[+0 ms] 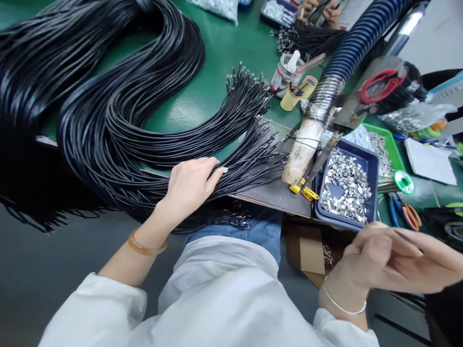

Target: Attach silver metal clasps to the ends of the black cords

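Note:
My left hand lies over a thick bundle of black cables near the table's front edge, its fingers curled round some of the strands. The stripped, metal-tipped cable ends fan out to the right of it. Lower right, my right hand is raised in front of a blue tray of small silver metal pieces. Its thumb and index finger are pinched together, while the other fingers stretch to the right. Anything between the pinched fingertips is too small to make out.
A ribbed hose slopes down to a pale nozzle beside the blue tray. Pliers, a green tray and yellow cups stand about. Another person's hands work at the far side. A cardboard box sits below the table.

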The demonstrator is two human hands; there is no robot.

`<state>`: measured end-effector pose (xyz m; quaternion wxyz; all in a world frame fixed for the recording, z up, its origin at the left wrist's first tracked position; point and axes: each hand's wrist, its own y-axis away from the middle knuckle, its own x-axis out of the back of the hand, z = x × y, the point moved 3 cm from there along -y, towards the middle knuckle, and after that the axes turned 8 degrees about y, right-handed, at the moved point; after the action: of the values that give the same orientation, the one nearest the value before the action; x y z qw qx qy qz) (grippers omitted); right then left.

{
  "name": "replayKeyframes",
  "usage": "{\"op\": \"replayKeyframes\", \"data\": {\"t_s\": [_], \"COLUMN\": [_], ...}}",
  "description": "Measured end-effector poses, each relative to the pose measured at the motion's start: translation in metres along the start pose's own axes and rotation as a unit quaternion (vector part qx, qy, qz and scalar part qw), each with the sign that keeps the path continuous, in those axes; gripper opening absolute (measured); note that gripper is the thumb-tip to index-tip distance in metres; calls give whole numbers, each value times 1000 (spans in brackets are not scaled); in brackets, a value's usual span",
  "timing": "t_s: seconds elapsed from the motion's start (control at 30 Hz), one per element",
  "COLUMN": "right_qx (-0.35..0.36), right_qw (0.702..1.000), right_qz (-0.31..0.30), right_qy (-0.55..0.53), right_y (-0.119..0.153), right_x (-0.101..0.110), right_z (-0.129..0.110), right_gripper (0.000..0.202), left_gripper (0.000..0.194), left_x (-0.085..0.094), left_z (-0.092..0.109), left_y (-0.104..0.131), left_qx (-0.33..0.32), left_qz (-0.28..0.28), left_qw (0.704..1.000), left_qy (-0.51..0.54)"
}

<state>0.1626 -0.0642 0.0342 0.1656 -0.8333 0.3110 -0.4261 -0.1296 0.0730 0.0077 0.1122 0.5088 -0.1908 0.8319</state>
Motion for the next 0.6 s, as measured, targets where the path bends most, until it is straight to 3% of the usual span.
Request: {"op": "replayKeyframes", "data": {"t_s": [0.13, 0.23, 0.3, 0.37, 0.47, 0.6], "right_qx": [7, 16, 31, 42, 30, -20], "right_qw": [999, 996, 994, 991, 980, 963], "right_qz": [-29, -47, -40, -8, 33, -36], "right_qy": [36, 72, 97, 127, 193, 266], "right_y": [2, 6, 6, 4, -7, -30], "right_x": [-2, 5, 15, 26, 39, 39], "right_z": [-12, -9, 0, 13, 37, 70], "right_gripper": [33, 25, 17, 13, 14, 14], "left_gripper": [25, 21, 20, 24, 29, 22], "left_x": [-10, -28, -40, -48, -52, -52], "left_z": [32, 61, 71, 72, 63, 49], "left_y": [-5, -6, -9, -17, -33, -49], "left_qx": [-79, -152, -159, -138, -114, -24], "left_qz": [106, 72, 31, 26, 66, 171], "left_qw": [991, 985, 987, 990, 988, 954], "left_qy": [25, 22, 6, 10, 81, 245]}}
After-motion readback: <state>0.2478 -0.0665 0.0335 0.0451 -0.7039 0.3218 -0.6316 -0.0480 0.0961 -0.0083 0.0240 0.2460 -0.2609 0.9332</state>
